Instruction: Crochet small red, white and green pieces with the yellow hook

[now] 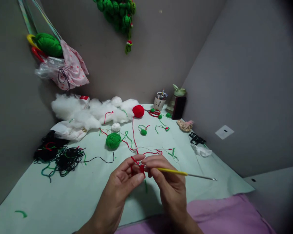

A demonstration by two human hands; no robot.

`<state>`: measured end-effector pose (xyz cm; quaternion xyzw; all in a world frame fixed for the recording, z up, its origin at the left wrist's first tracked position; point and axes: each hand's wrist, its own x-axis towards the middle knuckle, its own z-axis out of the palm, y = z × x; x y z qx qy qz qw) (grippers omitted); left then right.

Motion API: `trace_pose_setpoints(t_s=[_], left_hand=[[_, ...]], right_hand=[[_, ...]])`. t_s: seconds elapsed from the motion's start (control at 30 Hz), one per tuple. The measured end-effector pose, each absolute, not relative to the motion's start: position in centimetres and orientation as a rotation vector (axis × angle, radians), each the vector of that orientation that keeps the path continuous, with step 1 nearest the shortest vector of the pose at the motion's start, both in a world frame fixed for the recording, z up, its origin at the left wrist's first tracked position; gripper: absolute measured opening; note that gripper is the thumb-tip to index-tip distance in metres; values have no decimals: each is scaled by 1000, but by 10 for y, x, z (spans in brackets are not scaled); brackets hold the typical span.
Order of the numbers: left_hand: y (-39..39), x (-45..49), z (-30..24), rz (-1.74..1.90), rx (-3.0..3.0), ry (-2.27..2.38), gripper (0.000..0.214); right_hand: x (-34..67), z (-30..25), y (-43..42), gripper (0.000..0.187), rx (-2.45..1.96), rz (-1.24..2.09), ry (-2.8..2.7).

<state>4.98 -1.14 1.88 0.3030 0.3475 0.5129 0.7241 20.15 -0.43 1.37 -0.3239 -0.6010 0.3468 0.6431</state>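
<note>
Between the fingertips of my left hand point(123, 182) is a small piece of red crochet work point(141, 168), with red yarn looped over the index finger. My right hand point(169, 185) is closed round a crochet hook point(172, 171) with a yellow handle. The hook's far metal end points out to the right, while its near tip meets the red piece, partly hidden by my fingers. A red yarn strand runs from my hands up the table to a red yarn ball point(138, 111). Left of that strand sits a green yarn ball point(113, 141).
White stuffing point(95, 112) lies along the back wall, with tangled black yarn point(69, 159) at the left. Red-handled scissors point(154, 113), a cup of tools point(160, 101) and a dark phone point(179, 108) stand or lie at the back right. Small green crocheted pieces point(143, 132) lie mid-table.
</note>
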Motion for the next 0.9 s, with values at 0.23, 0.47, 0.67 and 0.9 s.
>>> trace_pose_setpoints(t_s=[0.23, 0.47, 0.67, 0.9], left_hand=[[-9, 51, 16, 1182, 681, 825, 39], [-7, 55, 18, 1076, 407, 683, 53], [-4, 50, 20, 1087, 373, 693, 49], [-10, 57, 20, 1109, 587, 679, 36]], right_hand=[[202, 13, -12, 26, -808, 507, -1613], [205, 1, -16, 39, -849, 288, -1672], [211, 5, -8, 19, -762, 826, -1236], [205, 4, -3, 13, -756, 926, -1256]])
